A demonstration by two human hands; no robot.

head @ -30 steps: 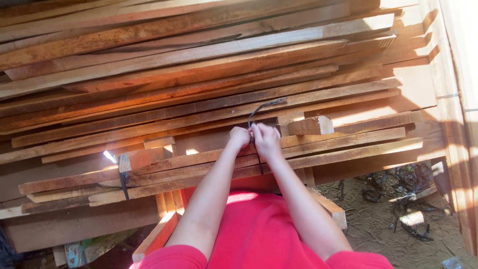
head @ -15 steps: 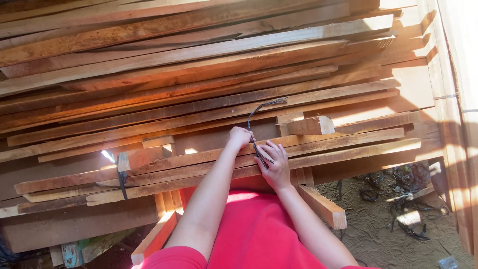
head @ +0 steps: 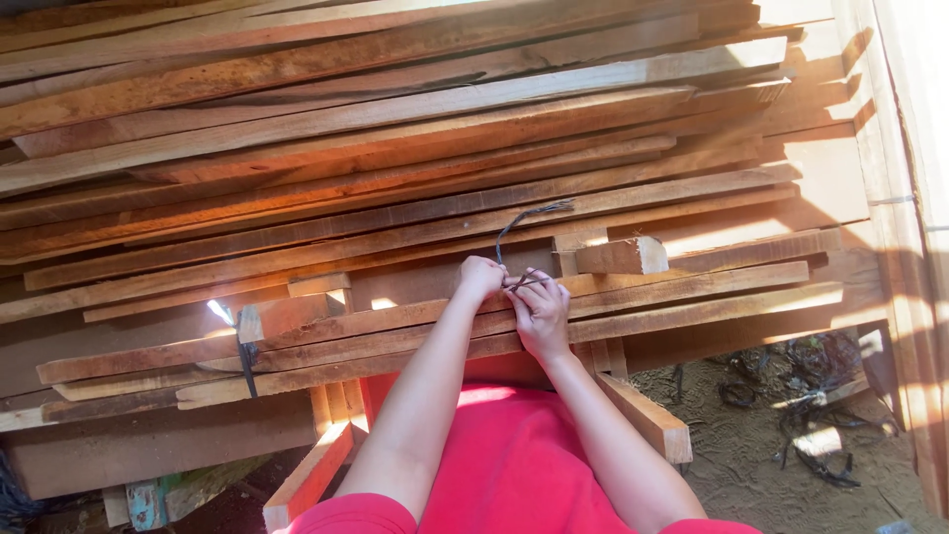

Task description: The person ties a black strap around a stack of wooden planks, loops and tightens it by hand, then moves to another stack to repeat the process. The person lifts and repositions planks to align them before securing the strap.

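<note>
Head view, looking down over two bare forearms and a red garment (head: 514,465) toward a stack of long reddish planks (head: 395,158) lying roughly level, far too many and too overlapped to count exactly.

Left hand (head: 481,277) closed into a fist on a dark wire (head: 514,229), right at the front edge of a small bundle of planks (head: 554,307). Right hand (head: 541,311) just beside it, fingers curled and pinching the same wire where the strands meet between the two hands. One free end of the wire arching up and to the right above the hands, frayed at its tip. Both grips tight, nothing else held.

Progress, as a judgement: wire apparently already passed around the bundle and being twisted or drawn tight, tie not finished, loose tail left standing. Farther left, one dark binding (head: 247,356) wrapped around the same bundle, seemingly complete.

Counts: two hands, one wire in hand, one earlier binding, one short block (head: 623,255) resting on the planks to the right of the hands, a couple of short offcuts (head: 314,473) leaning below. Tangle of dark wire scraps (head: 801,396) on the sandy ground at lower right, number not tellable.
</note>
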